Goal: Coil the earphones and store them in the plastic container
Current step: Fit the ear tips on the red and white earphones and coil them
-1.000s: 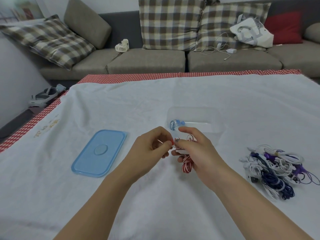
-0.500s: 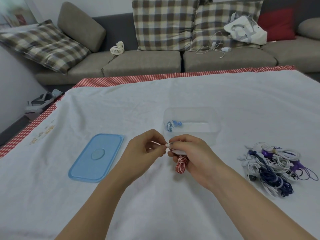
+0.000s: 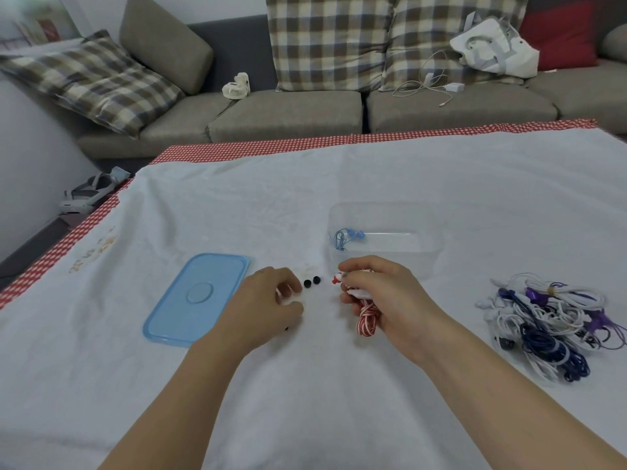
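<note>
Gripping a coiled red-and-white earphone bundle, the right hand hovers just in front of the clear plastic container, which holds blue earphones near the surface's middle. The left hand, fingers curled, pinches something white beside two small black earbuds. A blue lid lies toward the left edge; tangled earphones sit toward the right edge.

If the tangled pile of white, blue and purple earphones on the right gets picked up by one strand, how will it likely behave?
The tangled pile looks floppy: thin cords lie in loose, sagging loops. The strands interlace, so lifting one would probably drag others along. It seems light and unlikely to roll on the white cloth.
</note>
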A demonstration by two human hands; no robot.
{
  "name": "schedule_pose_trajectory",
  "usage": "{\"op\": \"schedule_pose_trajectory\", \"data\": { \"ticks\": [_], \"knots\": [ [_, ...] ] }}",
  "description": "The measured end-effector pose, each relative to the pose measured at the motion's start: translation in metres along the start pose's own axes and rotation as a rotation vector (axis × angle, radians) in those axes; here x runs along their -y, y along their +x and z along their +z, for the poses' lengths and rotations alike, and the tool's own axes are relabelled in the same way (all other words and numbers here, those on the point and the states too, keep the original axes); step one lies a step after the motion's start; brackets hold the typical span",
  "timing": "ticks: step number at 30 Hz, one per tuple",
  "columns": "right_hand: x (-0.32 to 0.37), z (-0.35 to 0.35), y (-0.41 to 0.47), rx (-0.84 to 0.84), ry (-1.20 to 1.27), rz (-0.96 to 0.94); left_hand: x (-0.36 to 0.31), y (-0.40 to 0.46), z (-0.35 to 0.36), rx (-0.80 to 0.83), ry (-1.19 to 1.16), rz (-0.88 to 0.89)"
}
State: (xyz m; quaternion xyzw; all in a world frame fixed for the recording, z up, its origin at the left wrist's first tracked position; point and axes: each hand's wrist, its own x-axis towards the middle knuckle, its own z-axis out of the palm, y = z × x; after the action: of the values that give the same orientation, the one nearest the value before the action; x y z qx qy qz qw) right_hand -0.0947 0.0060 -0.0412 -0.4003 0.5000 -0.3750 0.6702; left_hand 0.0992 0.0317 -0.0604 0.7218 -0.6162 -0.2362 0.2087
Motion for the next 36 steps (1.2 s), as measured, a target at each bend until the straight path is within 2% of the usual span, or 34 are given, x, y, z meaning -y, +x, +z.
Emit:
{"op": "schedule_pose_trajectory", "data": {
  "ticks": [4, 9, 20, 27, 36],
  "knots": [
    [-0.001, 0.001, 0.001, -0.003, -0.041, -0.004, 0.003, 0.002, 0.004, 0.025, 0.077, 0.045],
    [-0.001, 0.001, 0.001, 0.003, -0.003, 0.010, 0.000, 0.002, 0.006, 0.003, 0.064, 0.093],
    [0.004, -0.002, -0.004, -0.004, 0.038, -0.031, -0.033, -0.011, -0.002, -0.040, -0.385, 0.170],
    [0.005, -0.006, -0.006, -0.004, 0.038, -0.052, -0.044, -0.012, 0.000, -0.039, -0.495, 0.186],
    [0.008, -0.009, -0.010, -0.043, -0.023, -0.135, -0.050, -0.012, 0.002, -0.038, -0.520, 0.187]
  ]
}}
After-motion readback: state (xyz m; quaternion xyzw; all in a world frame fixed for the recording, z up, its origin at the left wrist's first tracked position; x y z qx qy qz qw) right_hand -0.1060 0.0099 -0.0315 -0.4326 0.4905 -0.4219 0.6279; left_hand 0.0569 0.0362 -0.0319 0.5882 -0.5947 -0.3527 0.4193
